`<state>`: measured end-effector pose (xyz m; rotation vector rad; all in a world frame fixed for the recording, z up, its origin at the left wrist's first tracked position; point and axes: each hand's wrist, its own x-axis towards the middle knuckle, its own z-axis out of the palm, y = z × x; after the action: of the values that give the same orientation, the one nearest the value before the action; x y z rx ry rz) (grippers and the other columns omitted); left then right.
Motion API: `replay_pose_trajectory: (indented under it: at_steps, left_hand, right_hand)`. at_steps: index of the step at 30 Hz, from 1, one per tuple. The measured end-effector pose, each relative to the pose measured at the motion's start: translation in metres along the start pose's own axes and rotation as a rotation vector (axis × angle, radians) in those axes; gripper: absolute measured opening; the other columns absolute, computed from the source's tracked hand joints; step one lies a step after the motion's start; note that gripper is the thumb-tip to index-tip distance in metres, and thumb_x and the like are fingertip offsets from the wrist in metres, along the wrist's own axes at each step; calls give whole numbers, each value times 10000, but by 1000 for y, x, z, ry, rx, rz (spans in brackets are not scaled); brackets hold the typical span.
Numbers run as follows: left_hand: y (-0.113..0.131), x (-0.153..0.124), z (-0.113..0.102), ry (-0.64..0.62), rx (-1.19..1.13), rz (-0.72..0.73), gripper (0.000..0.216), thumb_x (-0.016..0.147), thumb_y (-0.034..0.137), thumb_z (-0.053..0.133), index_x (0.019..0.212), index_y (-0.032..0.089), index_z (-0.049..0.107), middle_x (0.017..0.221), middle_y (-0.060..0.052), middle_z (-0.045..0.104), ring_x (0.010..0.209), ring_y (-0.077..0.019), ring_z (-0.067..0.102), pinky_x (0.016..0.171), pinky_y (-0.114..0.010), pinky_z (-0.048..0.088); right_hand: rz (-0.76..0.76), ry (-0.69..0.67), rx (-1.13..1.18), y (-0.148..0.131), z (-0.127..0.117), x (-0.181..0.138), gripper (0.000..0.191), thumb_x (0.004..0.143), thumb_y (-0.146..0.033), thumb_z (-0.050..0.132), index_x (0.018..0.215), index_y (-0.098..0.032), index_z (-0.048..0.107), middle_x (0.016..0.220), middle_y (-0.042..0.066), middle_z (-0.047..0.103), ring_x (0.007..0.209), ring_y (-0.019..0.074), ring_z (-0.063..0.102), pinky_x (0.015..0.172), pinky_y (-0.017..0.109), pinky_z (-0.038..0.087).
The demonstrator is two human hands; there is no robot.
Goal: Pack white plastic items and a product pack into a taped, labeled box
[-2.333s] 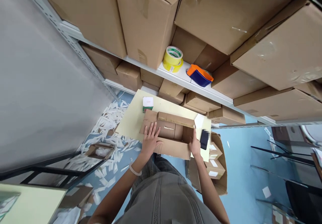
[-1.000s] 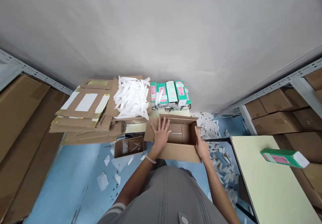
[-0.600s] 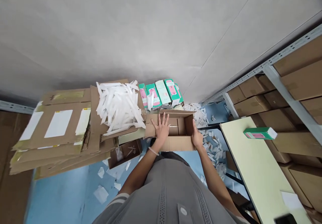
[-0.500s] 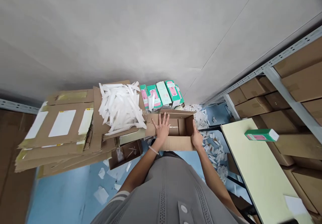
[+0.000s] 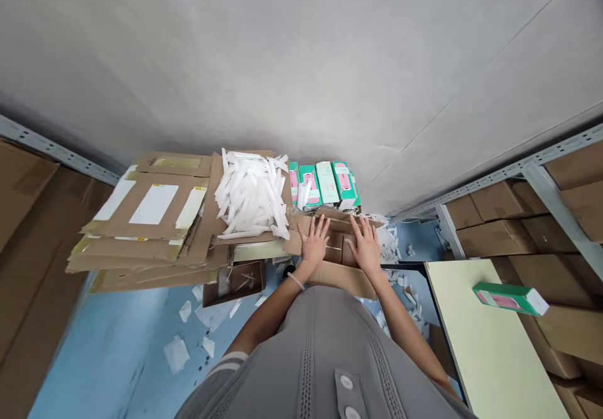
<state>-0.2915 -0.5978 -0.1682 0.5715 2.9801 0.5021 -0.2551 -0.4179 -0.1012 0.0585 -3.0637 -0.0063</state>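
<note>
Right in front of my body lies a brown cardboard box [image 5: 346, 279], its top facing up and its inside partly visible between my hands. My left hand [image 5: 314, 243] rests with fingers spread across the box's left end. Over the right end is my right hand [image 5: 365, 247], its fingers also stretched out and apart. Neither hand grips anything; what the palms press on is partly hidden. Just behind the box stand several green and pink boxes [image 5: 343, 180], with a small white strip on one of them.
White paper strips [image 5: 254, 196] are heaped on cardboard to the left, beside stacked flattened cartons [image 5: 153, 205]. An open box [image 5: 235, 284] sits lower down. Scraps litter the blue floor [image 5: 113, 350]. At right, a pale table [image 5: 499, 343] bears a green box [image 5: 511, 298], near shelved cartons [image 5: 541, 265].
My right hand has left the box's outer right side and now lies spread over its top. The left hand stays on the left end. The view has shifted.
</note>
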Motion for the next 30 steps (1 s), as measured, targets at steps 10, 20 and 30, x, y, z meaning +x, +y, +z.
replay_pose_trajectory:
  at_steps: [10,20,30]
  left_hand:
    - [-8,2,-4,18,-5,-3,605,984,300,345,1543,320,115,1634,-33,97,1519,-274,63,1130,-711,-63]
    - [-2,-2,-10,45,41,12,592,996,330,293,1555,220,133,1620,-43,163,1518,-245,90,1180,-657,-18]
    - [-24,-29,-77,196,56,151,556,998,278,283,1547,206,241,1592,-60,297,1502,-208,184,1235,-531,39]
  right_hand:
    - [-105,-33,-109,43,42,13,789,980,-539,339,1565,-67,99,1627,176,122,1511,293,40,1195,533,82]
    - [11,50,54,65,80,6,643,1024,-454,171,1576,-166,7,1631,75,177,1509,239,117,1204,489,152]
    - [-11,81,80,69,84,3,632,1029,-424,188,1575,-175,-11,1630,60,180,1513,232,99,1208,488,162]
